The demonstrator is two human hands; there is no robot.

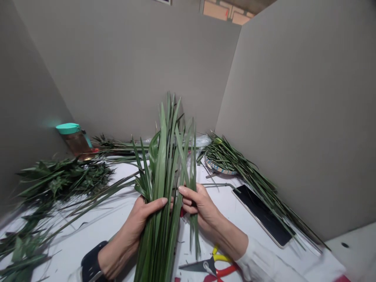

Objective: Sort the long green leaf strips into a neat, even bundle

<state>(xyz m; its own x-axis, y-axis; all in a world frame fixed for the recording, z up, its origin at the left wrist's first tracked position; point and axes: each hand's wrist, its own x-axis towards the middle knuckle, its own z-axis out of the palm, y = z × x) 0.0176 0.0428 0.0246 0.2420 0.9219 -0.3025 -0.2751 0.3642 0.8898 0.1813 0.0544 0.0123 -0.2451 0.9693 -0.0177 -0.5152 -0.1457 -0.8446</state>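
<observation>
A thick bundle of long green leaf blades (160, 160) stands nearly upright in the middle, its lower ends running out of the bottom of the view. My left hand (143, 217) is closed around it, thumb across the front. To its right, my right hand (198, 205) pinches a few narrower leaf strips (193, 176) between thumb and fingers; these reach above and below the grip. Below my right hand lies a pair of scissors (210, 266) with red and yellow handles, blades pointing left.
Leafy plaited pieces (70, 176) cover the table's left side. A bottle with a turquoise lid (73, 137) stands behind them. More leaf strips (243, 168) lie over a round patterned dish (219, 167) and a dark-screened tablet (264, 215). Grey partitions (141, 58) enclose the white table (96, 223).
</observation>
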